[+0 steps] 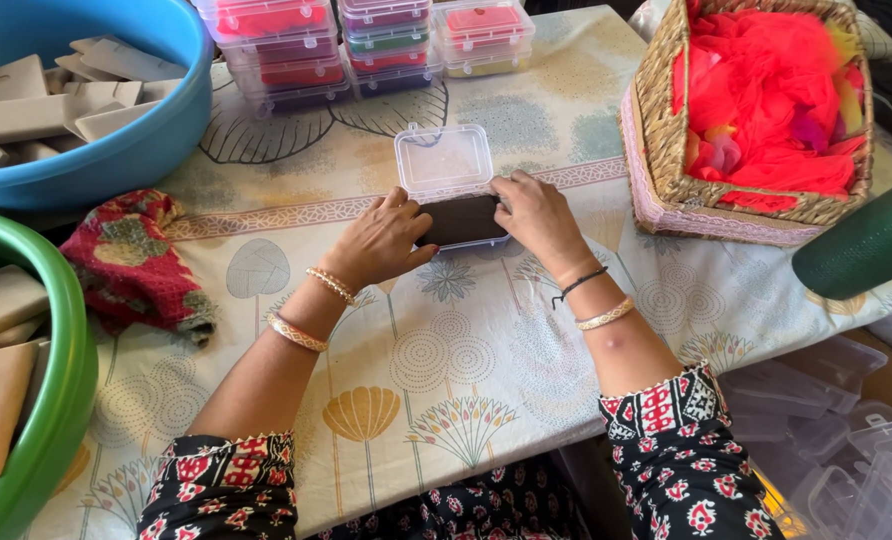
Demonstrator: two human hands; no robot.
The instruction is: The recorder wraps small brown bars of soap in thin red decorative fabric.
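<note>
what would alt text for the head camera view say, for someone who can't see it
Seen from above, a person's left hand and right hand press on a dark insert in a small clear plastic box with its hinged lid open, on a patterned tablecloth. Around it are stacked filled boxes, a wicker basket of red fabric, and blue and green tubs.

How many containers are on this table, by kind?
Tubs: 2, blue and green
Wicker basket: 1
Open clear box held in both hands: 1
Stacks of filled clear boxes at the far edge: 3; the count per stack is unclear
Total: 7
</note>
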